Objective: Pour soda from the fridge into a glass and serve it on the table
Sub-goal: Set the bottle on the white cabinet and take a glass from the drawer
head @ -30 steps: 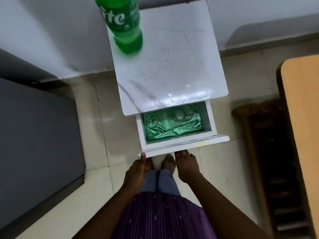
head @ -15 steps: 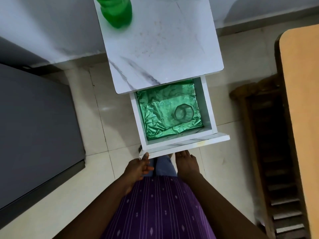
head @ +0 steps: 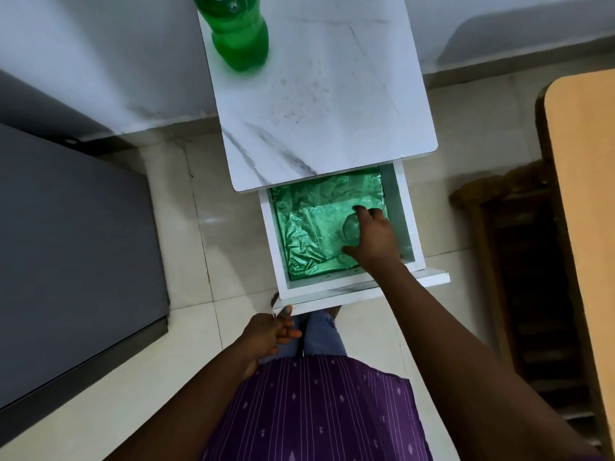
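While your right hand (head: 372, 237) wraps the glass (head: 349, 229) in the drawer (head: 404, 207), clamp firmly, lift straight; left hand (head: 269, 334) loose, empty.

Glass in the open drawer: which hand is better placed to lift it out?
Right. The right hand is already inside the drawer, curled around the glass on the green liner. The left hand sits below the drawer front, apart from the glass.
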